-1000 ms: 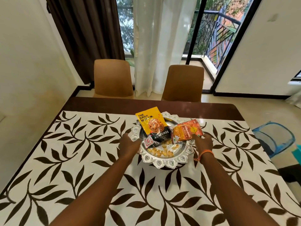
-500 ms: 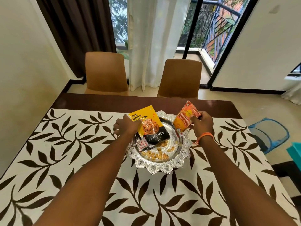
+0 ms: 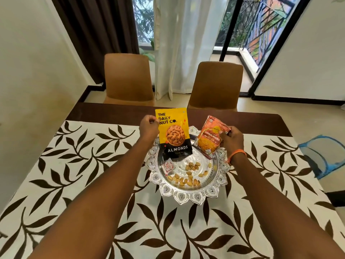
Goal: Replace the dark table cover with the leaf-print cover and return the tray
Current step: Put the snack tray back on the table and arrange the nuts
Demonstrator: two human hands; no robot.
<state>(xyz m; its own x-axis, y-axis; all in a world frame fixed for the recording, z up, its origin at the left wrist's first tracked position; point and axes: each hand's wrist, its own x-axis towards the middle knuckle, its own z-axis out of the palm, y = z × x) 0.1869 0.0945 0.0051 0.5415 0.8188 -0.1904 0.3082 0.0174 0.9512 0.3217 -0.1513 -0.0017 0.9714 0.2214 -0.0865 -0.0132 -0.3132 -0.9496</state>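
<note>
The white cover with brown leaf print (image 3: 78, 165) lies spread over the table. On it, near the far middle, sits the ornate silver tray (image 3: 188, 197) holding loose nuts (image 3: 186, 178) and a small red-and-white sachet (image 3: 168, 168). My left hand (image 3: 149, 126) pinches the upper left edge of a yellow-and-black almond pouch (image 3: 174, 133), which stands upright over the tray's far left. My right hand (image 3: 232, 138) grips an orange snack packet (image 3: 210, 137), tilted above the tray's far right rim. The dark cover is not in view.
A bare strip of dark wooden table (image 3: 252, 122) shows beyond the cover. Two tan chairs (image 3: 128, 79) (image 3: 214, 85) stand at the far side before curtains and a glass door. A blue object (image 3: 321, 157) sits on the floor to the right.
Both hands left the tray's sides. My left hand lifted the almond pouch upright; my right hand raised the orange packet off the tray.
</note>
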